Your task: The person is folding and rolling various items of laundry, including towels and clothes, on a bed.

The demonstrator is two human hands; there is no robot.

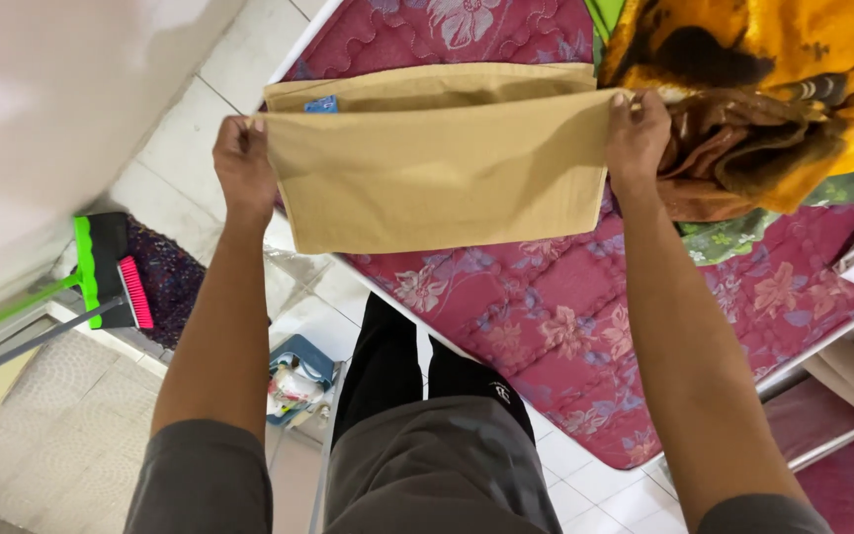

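Note:
A tan folded cloth [442,173] hangs stretched out above the edge of a mattress [555,316] with a maroon floral cover. My left hand [241,163] pinches its upper left corner. My right hand [637,133] pinches its upper right corner. A second layer of the same cloth [427,87] lies behind it on the mattress, with a small blue tag at its left end. Both arms reach forward over my dark trousers.
A heap of yellow, brown and green clothes [773,89] lies on the mattress by my right hand. A green dustpan and pink brush [111,272] lean at the left on the tiled floor. A small blue basket [298,381] sits near my legs.

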